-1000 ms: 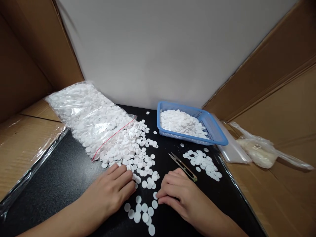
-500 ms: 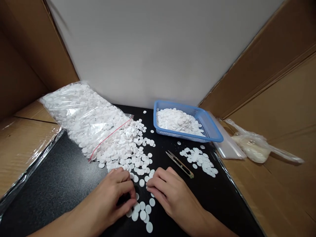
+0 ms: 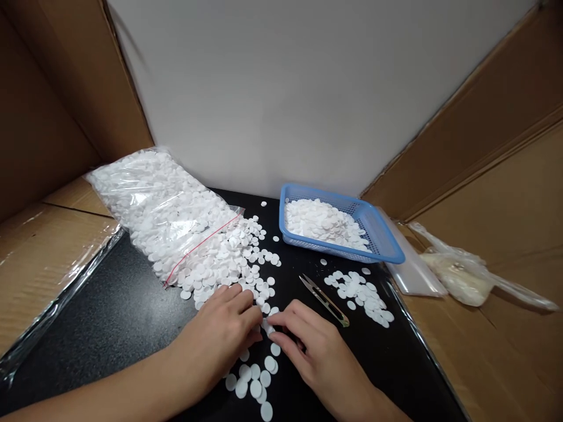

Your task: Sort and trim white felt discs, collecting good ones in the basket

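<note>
My left hand (image 3: 222, 340) and my right hand (image 3: 310, 346) rest on the black tabletop (image 3: 114, 310) with their fingertips meeting over a loose white disc (image 3: 267, 324). Both hands have curled fingers pinching at that spot; what exactly each holds is too small to make out. More white discs (image 3: 255, 384) lie scattered just below the hands. A bigger spill of discs (image 3: 233, 266) fans out from an open clear plastic bag (image 3: 153, 208) with a red zip line at the left.
A blue plastic basket (image 3: 382, 234) holding white discs sits at the back right. Thread snips (image 3: 324, 299) lie right of my hands, beside a small pile of discs (image 3: 360, 293). Cardboard walls enclose both sides; clear bags (image 3: 457, 272) lie at the right.
Both hands moved together toward the middle; their fingertips now meet over a disc at the spill's edge. The left hand shifted right and up from the lower discs.
</note>
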Demonstrator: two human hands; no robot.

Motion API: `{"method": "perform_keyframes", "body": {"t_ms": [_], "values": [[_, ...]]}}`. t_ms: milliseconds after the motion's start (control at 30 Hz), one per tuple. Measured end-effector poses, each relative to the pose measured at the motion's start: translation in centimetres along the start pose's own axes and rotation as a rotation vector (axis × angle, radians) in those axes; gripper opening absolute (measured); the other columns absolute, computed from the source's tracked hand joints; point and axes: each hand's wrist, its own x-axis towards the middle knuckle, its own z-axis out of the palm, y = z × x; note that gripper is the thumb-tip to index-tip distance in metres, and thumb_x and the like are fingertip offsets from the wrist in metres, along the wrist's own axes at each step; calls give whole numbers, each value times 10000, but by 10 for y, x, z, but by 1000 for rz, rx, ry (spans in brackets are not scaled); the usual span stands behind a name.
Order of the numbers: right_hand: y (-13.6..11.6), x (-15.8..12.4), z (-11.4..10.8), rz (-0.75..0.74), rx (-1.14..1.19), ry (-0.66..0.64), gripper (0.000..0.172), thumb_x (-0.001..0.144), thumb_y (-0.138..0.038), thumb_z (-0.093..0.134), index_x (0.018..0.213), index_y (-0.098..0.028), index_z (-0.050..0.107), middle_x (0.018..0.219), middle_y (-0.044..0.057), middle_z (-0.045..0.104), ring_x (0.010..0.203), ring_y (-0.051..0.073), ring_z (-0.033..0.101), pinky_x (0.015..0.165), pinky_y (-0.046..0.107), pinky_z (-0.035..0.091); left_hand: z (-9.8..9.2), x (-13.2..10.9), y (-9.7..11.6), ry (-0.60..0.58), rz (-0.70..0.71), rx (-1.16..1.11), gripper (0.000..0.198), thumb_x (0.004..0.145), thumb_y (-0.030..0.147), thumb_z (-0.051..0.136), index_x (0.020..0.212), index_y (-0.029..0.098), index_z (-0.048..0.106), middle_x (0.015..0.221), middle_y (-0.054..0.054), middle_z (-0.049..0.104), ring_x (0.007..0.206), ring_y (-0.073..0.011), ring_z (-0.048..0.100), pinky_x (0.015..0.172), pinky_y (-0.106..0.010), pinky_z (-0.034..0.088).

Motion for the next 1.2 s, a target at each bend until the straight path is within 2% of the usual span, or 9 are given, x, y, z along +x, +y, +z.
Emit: {"method": "perform_keyframes", "body": {"t_ms": [100, 333, 533, 633, 800, 900, 1000, 1100, 1200], "values": [[3, 1, 3, -39, -32, 5, 166, 929, -120, 591, 1029, -218, 680, 859, 18, 659, 715, 161, 639, 621, 246, 521, 2, -2, -5, -19, -13, -69, 99, 898, 125, 680, 840, 190, 634, 821, -9, 614, 768, -197, 560, 676, -310, 401], [0, 2, -4, 12, 21, 7, 176, 922, -97, 579, 833, -221, 667, 765, -6, 618, 638, 135, 580, 554, 219, 469, 5, -13, -12, 54, -59, -248, 172, 856, 62, 677, 813, 206, 594, 827, 10, 606, 805, -190, 549, 720, -312, 390], [2, 3, -5, 65, 75, -24, 195, 923, -79, 572, 983, -229, 681, 839, -2, 634, 703, 137, 648, 640, 224, 536, -1, -11, -9, 0, -92, -317, 201, 862, 22, 641, 822, 213, 594, 838, 18, 607, 816, -184, 550, 735, -307, 382], [3, 4, -5, 47, 104, -38, 206, 937, -85, 551, 971, -224, 699, 853, 12, 627, 723, 149, 652, 663, 246, 546, 0, -13, -9, 26, -26, -334, 213, 886, 9, 613, 820, 209, 584, 827, 19, 610, 806, -175, 545, 746, -305, 373], [2, 4, -7, 0, 161, -13, 191, 905, -49, 568, 868, -208, 667, 822, 8, 624, 732, 150, 633, 639, 238, 518, 1, -16, -6, 33, 176, -263, 216, 952, 19, 468, 909, 203, 573, 849, -3, 638, 790, -177, 529, 751, -317, 366], [3, 2, -10, -56, 122, -21, 227, 875, 3, 560, 878, -204, 654, 820, 11, 631, 757, 160, 624, 650, 245, 514, -3, -17, -5, -30, 276, -201, 159, 950, 74, 480, 981, 192, 582, 907, -48, 653, 824, -214, 536, 778, -352, 379], [2, 0, -16, -110, 90, -115, 295, 839, 58, 544, 905, -207, 657, 856, 12, 637, 794, 164, 619, 669, 247, 511, -9, -16, -7, -108, 343, -203, 181, 961, 65, 455, 985, 185, 588, 905, -62, 666, 824, -223, 541, 780, -362, 392], [1, -2, -23, -87, 132, -202, 308, 844, 60, 548, 933, -213, 662, 896, 9, 651, 833, 160, 625, 700, 242, 513, -17, -14, -11, -163, 367, -250, 253, 949, 11, 432, 919, 197, 601, 894, -53, 680, 823, -211, 560, 796, -341, 424], [0, -1, -28, -40, 158, -229, 236, 884, 2, 582, 932, -212, 669, 885, 7, 659, 824, 160, 625, 710, 245, 509, -24, -12, -13, -206, 272, -358, 305, 883, -52, 465, 913, 207, 624, 914, -38, 684, 858, -192, 604, 795, -291, 458]]}}
